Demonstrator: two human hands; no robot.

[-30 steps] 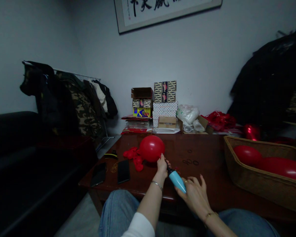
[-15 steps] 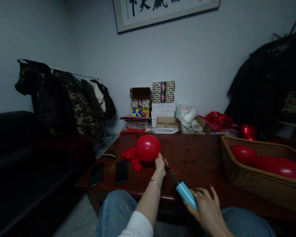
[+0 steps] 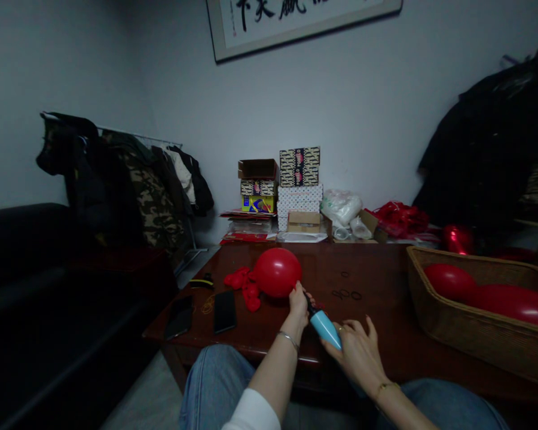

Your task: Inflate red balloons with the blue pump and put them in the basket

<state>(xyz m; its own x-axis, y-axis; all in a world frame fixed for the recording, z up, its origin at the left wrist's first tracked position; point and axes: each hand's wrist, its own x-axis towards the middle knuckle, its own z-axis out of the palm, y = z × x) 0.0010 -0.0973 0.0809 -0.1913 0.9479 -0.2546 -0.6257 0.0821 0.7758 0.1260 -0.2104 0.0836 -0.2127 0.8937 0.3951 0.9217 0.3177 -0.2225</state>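
A round, inflated red balloon hangs at the front of my left hand. That hand is closed around the balloon's neck and the dark nozzle end of a light blue hand pump. My right hand grips the back of the blue barrel between thumb and fingers, with one fingertip lifted away. Hardly any of the pump's dark shaft shows between barrel and left hand. Limp red balloons lie in a heap just left of the inflated one.
On the brown table lie two dark phones, a black-and-yellow item and several dark rings. A wicker basket with inflated red balloons stands at the right. Stacked boxes rise behind the table.
My right hand has pushed the blue barrel toward my left hand, so the dark shaft no longer shows at length. The balloon looks slightly shifted to the right with my left hand.
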